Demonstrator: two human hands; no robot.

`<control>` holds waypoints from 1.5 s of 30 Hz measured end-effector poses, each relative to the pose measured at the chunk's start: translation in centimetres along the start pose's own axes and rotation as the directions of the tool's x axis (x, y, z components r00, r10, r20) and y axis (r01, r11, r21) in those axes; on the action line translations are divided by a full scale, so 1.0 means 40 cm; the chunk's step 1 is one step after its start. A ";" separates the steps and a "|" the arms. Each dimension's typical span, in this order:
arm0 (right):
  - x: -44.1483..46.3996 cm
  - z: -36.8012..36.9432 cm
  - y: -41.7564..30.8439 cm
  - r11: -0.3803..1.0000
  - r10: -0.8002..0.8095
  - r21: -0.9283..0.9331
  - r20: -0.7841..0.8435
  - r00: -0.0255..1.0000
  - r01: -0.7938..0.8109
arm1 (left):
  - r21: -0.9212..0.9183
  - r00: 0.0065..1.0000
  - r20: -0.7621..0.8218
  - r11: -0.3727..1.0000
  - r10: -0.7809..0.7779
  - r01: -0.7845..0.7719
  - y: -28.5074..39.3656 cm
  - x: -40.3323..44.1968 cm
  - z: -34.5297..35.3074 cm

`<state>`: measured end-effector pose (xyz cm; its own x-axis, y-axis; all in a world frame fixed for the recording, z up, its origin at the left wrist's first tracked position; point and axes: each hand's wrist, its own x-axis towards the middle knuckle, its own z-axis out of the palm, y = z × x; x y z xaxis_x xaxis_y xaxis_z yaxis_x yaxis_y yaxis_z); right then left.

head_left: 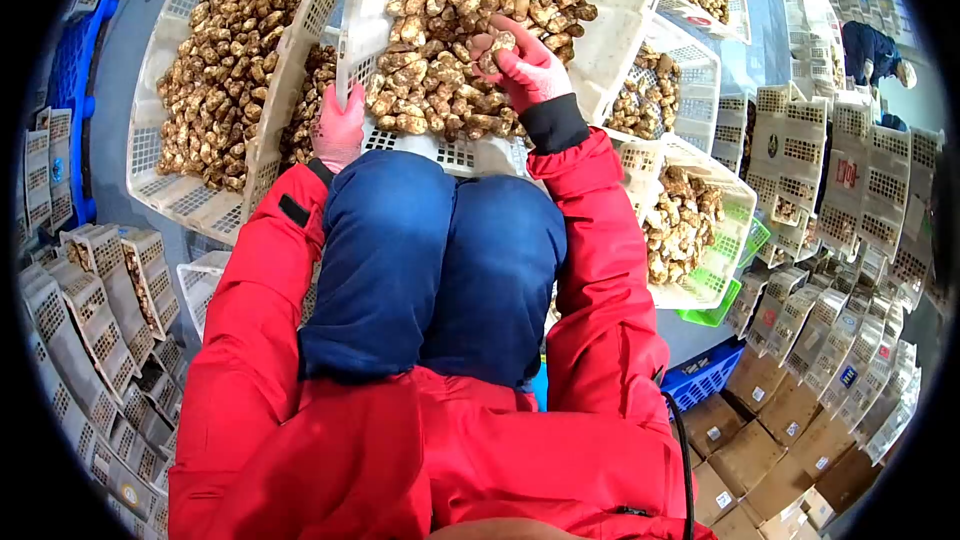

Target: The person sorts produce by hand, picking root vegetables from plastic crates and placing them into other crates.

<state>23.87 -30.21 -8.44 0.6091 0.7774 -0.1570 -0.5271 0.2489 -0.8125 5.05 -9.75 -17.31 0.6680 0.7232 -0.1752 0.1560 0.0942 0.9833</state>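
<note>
My right hand (527, 65), in a pink glove, is closed around a knobbly brown-and-cream mushroom (496, 50). It is just above a heap of similar mushrooms (440, 80) in a tilted white plastic crate (625, 15) in front of my knees. My left hand (341, 127), also in a pink glove, is at that crate's near left corner, its thumb and fingers on either side of the rim. Part of its grip is hidden.
To the left stands a white crate (285, 145) full of mushrooms. More filled crates (735, 260) stand to the right, one over a green basket (715, 310). Stacked crates (85, 310), cardboard boxes (745, 455) and a blue crate (705, 375) surround me. Another person (872, 52) bends at the far right.
</note>
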 end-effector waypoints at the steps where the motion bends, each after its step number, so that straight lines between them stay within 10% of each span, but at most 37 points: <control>1: -0.008 -0.001 -0.008 0.998 0.005 -0.056 0.001 1.000 -0.005 | 0.009 1.000 0.006 1.000 0.028 -0.028 0.000 -0.002 0.000; 6: -0.043 0.015 -0.044 1.000 0.010 -0.011 -0.042 0.999 -0.010 | 0.057 0.999 0.019 0.998 0.029 -0.030 -0.031 0.008 -0.012; 10: -0.037 -0.057 0.016 0.864 -0.037 -0.468 -0.425 0.904 -0.185 | 0.129 1.000 0.011 0.991 0.025 -0.026 -0.037 0.009 -0.016; 13: -0.051 0.016 0.032 0.960 0.132 -0.210 -0.249 0.960 -0.186 | 0.127 1.000 0.020 0.992 0.021 -0.023 -0.013 0.010 -0.011; 15: -0.027 -0.046 0.038 0.836 -0.252 -0.549 -0.366 0.896 0.011 | 0.150 1.000 0.024 0.989 -0.005 0.001 0.010 -0.004 -0.011; 18: -0.018 -0.129 0.003 0.416 -0.422 -0.872 -0.437 0.794 -0.258 | 0.148 1.000 0.010 0.989 0.014 -0.016 -0.003 0.001 -0.009; 21: 0.009 -0.056 0.029 -0.089 -0.209 -0.787 -0.585 0.784 -0.611 | 0.036 0.995 0.019 0.995 -0.098 0.098 0.016 -0.008 -0.005; 23: 0.020 -0.051 0.101 -0.259 -0.135 -0.889 -0.355 0.925 -0.379 | 0.057 0.999 0.018 0.998 -0.028 0.027 0.014 -0.001 -0.005; 25: 0.003 -0.027 0.107 -0.180 -0.256 -0.980 0.127 0.958 0.082 | 0.079 0.999 0.019 0.996 0.041 -0.043 0.009 0.008 -0.002; 27: -0.008 0.012 0.095 0.204 0.109 -0.970 0.156 0.982 0.132 | -0.025 0.995 0.055 0.996 -0.086 0.088 0.007 0.002 -0.004; 28: -0.031 0.026 0.102 0.295 -0.052 -0.911 0.285 0.957 0.287 | -0.041 0.997 0.048 0.997 -0.063 0.065 0.007 0.009 0.001; 32: -0.011 -0.041 0.060 0.110 -0.293 -0.978 -0.205 0.934 -0.180 | 0.079 1.000 0.004 0.997 0.018 -0.018 0.010 -0.005 0.001; 35: -0.007 -0.063 0.028 -0.341 -0.222 -0.774 -0.485 0.846 -0.533 | 0.000 0.998 0.025 0.998 -0.061 0.061 0.003 -0.004 -0.001; 42: 0.022 -0.103 0.065 -0.292 -0.184 -0.752 -0.562 0.806 -0.591 | 0.030 1.000 -0.005 0.999 0.021 -0.021 -0.008 0.009 0.006; 45: -0.008 -0.046 0.032 -0.210 -0.300 -0.903 -0.306 0.903 -0.376 | 0.030 0.999 -0.002 0.999 -0.032 0.032 -0.006 0.012 -0.001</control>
<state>24.08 -31.22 -10.48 0.8899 0.4507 -0.0696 0.4168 -0.8658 -0.2768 5.31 -9.41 -17.61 0.6614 0.7211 -0.2065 0.1990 0.0968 0.9752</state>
